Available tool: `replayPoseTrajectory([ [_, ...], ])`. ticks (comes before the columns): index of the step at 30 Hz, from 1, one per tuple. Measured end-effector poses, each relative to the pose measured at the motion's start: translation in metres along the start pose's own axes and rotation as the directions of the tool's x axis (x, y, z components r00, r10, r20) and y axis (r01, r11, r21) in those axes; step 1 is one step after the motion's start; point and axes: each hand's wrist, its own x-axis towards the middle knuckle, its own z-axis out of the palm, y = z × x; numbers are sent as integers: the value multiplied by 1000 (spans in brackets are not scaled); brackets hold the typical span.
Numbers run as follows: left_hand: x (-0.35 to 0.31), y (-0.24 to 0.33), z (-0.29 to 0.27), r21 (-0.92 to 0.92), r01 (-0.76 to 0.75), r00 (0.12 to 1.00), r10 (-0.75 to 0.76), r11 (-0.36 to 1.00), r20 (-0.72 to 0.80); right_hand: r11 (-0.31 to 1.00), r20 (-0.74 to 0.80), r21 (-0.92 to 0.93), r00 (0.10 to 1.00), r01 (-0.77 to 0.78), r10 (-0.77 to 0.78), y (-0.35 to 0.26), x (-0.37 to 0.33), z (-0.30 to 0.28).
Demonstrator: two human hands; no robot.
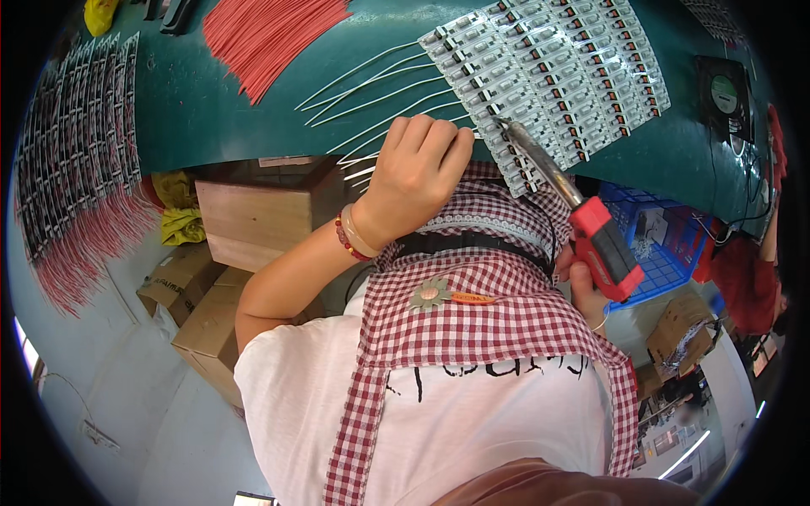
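A panel of small circuit boards (540,67), in rows with metal parts, lies on the green table. Several white wires (371,94) stick out from its left edge. My left hand (419,173) is closed at that edge, pinching a white wire whose end is hidden by the fingers. In my right hand (584,291) is a soldering iron (604,249) with a red and black handle. Its metal tip slants up to the left and meets the panel, or hovers just over it, close to my left fingertips.
Red wires (272,38) lie in a bundle on the green table (181,101). At the left hang finished-looking panels (80,143) with red wires. A black device (724,99) sits at the right. Below are a wooden drawer (253,221), cardboard boxes (202,329) and a blue basket (650,228).
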Motion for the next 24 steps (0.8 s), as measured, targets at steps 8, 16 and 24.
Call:
replayPoseTrajectory([
  [8,6,3,6,-6,-15,1000,15,1000,-4,913,-99,407,992,-26,73,-22,9,-15],
  [16,-2,2,0,100,10,1000,-11,995,10,793,-699,387,711,470,-81,-2,56,-88],
  [24,3,8,-3,-32,-65,998,64,997,-20,934,-934,289,273,208,229,63,135,-186],
])
